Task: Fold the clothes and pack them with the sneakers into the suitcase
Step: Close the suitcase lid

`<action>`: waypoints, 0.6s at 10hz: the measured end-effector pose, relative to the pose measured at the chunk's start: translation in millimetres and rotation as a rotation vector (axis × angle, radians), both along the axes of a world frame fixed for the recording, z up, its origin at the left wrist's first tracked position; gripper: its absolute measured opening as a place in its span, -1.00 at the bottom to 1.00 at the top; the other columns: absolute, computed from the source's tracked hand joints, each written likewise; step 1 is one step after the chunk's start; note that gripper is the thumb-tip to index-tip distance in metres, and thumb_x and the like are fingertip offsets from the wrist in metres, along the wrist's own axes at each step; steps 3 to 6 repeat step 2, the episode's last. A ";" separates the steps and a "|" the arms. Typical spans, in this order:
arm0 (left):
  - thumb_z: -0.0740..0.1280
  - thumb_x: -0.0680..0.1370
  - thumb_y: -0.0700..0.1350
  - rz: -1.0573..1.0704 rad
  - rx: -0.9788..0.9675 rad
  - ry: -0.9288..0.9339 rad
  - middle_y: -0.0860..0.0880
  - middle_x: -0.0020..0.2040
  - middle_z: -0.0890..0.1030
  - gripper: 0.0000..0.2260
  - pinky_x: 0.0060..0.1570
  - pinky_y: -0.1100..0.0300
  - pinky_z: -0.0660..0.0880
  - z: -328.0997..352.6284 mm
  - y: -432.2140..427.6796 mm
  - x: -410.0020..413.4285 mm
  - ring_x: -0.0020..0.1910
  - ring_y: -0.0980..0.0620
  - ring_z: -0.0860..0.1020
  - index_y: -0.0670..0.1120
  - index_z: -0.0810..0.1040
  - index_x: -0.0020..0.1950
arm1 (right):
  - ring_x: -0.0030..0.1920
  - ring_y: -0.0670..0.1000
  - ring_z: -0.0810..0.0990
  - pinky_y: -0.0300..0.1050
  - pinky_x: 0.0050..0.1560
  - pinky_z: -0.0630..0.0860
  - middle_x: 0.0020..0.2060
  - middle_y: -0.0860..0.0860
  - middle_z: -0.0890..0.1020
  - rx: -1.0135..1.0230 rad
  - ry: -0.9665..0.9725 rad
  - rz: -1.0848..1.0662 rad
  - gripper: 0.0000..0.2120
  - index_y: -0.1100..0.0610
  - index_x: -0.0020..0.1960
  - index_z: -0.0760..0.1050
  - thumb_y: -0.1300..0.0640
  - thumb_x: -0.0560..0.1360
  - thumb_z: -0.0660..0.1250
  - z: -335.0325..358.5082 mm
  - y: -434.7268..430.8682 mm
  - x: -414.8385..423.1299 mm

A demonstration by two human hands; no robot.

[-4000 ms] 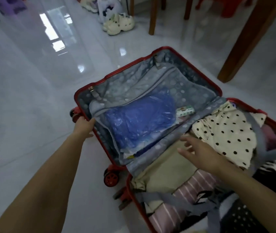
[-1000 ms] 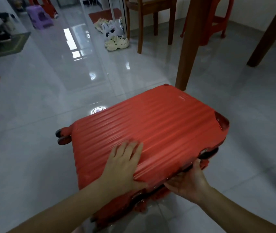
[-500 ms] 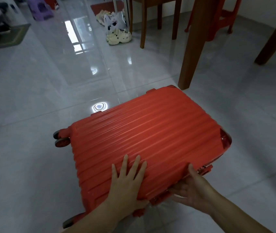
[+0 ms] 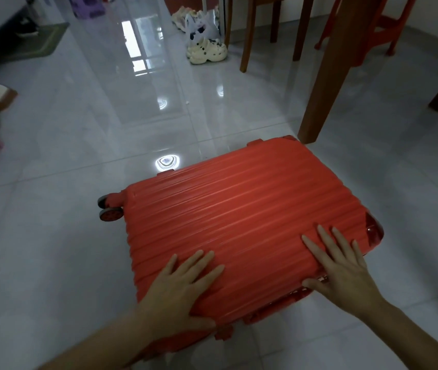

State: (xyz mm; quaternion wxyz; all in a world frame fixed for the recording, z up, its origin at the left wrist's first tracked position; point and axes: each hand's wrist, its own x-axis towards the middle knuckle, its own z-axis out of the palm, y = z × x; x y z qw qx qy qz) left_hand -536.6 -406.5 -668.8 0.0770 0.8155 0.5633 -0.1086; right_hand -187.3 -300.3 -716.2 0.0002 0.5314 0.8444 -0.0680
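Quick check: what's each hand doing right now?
Left hand: open, flat on the suitcase lid.
Right hand: open, flat on the lid.

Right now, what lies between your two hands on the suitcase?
Only bare red ribbed shell of the suitcase lies between the left hand and right hand; the head view shows it.

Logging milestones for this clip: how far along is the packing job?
Done: the red ribbed hard-shell suitcase lies closed on the grey tiled floor, its contents hidden. In hand: the left hand and right hand press flat on its lid near the front edge. Left: probably fastening that edge, whose closure cannot be made out, then standing the case up.
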 end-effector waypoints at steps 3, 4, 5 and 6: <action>-0.16 0.17 0.61 0.288 -0.500 0.179 0.04 0.56 -0.04 0.01 0.43 0.03 0.17 62.2 -8.5 -78.6 0.51 -0.01 0.10 0.17 -0.17 0.53 | 0.49 0.05 0.14 0.04 0.44 0.15 0.49 -0.05 0.13 -0.292 0.259 -0.002 -0.09 -0.25 0.46 0.05 -0.65 0.21 -0.03 52.1 17.4 0.1; -0.16 0.17 0.61 0.288 -0.500 0.179 0.04 0.56 -0.04 0.01 0.43 0.03 0.17 62.2 -8.5 -78.6 0.51 -0.01 0.10 0.17 -0.17 0.53 | 0.49 0.05 0.14 0.04 0.44 0.15 0.49 -0.05 0.13 -0.292 0.259 -0.002 -0.09 -0.25 0.46 0.05 -0.65 0.21 -0.03 52.1 17.4 0.1; -0.16 0.17 0.61 0.288 -0.500 0.179 0.04 0.56 -0.04 0.01 0.43 0.03 0.17 62.2 -8.5 -78.6 0.51 -0.01 0.10 0.17 -0.17 0.53 | 0.49 0.05 0.14 0.04 0.44 0.15 0.49 -0.05 0.13 -0.292 0.259 -0.002 -0.09 -0.25 0.46 0.05 -0.65 0.21 -0.03 52.1 17.4 0.1; -0.16 0.17 0.61 0.288 -0.500 0.179 0.04 0.56 -0.04 0.01 0.43 0.03 0.17 62.2 -8.5 -78.6 0.51 -0.01 0.10 0.17 -0.17 0.53 | 0.49 0.05 0.14 0.04 0.44 0.15 0.49 -0.05 0.13 -0.292 0.259 -0.002 -0.09 -0.25 0.46 0.05 -0.65 0.21 -0.03 52.1 17.4 0.1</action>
